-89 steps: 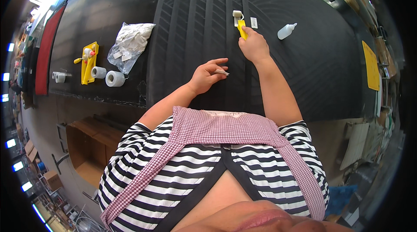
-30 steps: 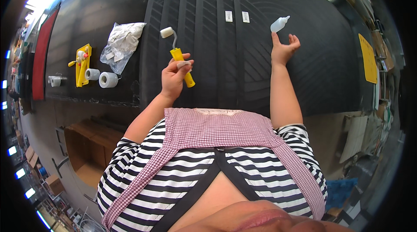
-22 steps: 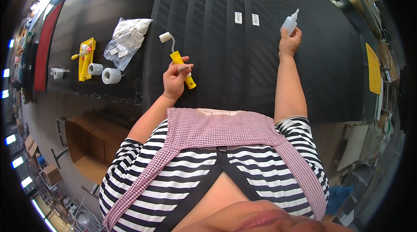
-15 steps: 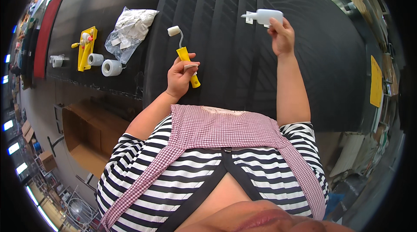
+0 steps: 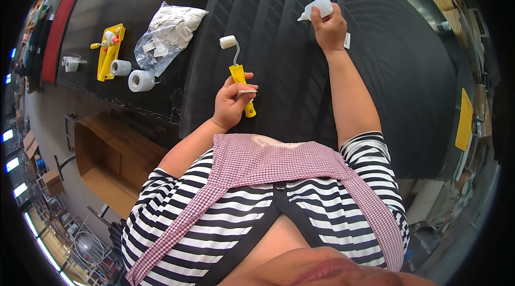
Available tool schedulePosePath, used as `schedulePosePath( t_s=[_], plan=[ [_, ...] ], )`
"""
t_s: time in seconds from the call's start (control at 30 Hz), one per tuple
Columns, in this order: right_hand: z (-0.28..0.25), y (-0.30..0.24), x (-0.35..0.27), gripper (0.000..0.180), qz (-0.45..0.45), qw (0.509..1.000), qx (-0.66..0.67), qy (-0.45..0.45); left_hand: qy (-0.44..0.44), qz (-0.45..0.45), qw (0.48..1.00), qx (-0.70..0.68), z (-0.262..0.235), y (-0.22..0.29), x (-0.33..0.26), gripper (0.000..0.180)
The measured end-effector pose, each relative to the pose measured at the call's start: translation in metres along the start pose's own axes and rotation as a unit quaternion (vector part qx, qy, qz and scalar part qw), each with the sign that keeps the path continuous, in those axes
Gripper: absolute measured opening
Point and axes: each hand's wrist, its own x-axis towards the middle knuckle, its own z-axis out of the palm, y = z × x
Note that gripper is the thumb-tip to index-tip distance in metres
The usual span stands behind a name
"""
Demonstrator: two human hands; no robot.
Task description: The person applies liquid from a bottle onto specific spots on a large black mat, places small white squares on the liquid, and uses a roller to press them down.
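Note:
My left hand (image 5: pixel 228 106) is closed around the yellow handle of a small paint roller (image 5: pixel 237 74), its white sleeve pointing away from me. A few small white tags (image 5: pixel 246 92) are pinched between the fingers of that same hand. Farther out on the right, my right hand (image 5: pixel 331 33) grips a translucent white squeeze bottle (image 5: pixel 322 5). The bottle tilts so that its thin nozzle points left and down, over the ribbed black sheet (image 5: pixel 279 55). A white tag (image 5: pixel 347 41) shows on the sheet beside my right wrist.
At left on the black table lie a clear bag of white pieces (image 5: pixel 171 34), a yellow tray (image 5: pixel 103 61) with small items, and several clear tape rolls (image 5: pixel 141 80). A cardboard box (image 5: pixel 115 157) stands below the table's near left edge. A yellow card (image 5: pixel 463 120) hangs at right.
My right hand has turned and moved slightly left, tipping the bottle's nozzle from nearly level to downward. In the picture, the roller and left hand sit slightly farther right and lower; the view has shifted.

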Motion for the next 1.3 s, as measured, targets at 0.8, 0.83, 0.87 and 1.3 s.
schedulePosePath(
  t_s=[0.8, 0.83, 0.87, 1.3],
  plan=[
    [0.014, 0.024, -0.004, 0.043, -0.025, 0.996, 0.057, 0.065, 0.0, -0.003, 1.0, 0.02, 0.0, 0.005, 0.0, 0.007],
    [0.013, 0.024, -0.004, 0.043, -0.025, 0.996, 0.054, 0.064, -0.001, 0.003, 1.0, 0.021, 0.0, 0.004, 0.0, 0.009],
    [0.013, 0.022, -0.004, 0.043, -0.025, 0.996, 0.053, 0.063, -0.003, 0.01, 1.0, 0.023, -0.001, 0.003, 0.0, 0.01],
    [0.009, 0.019, -0.007, 0.041, 0.002, 0.994, 0.106, 0.022, 0.0, 0.018, 0.999, 0.026, -0.001, 0.0, 0.0, 0.011]
  ],
)
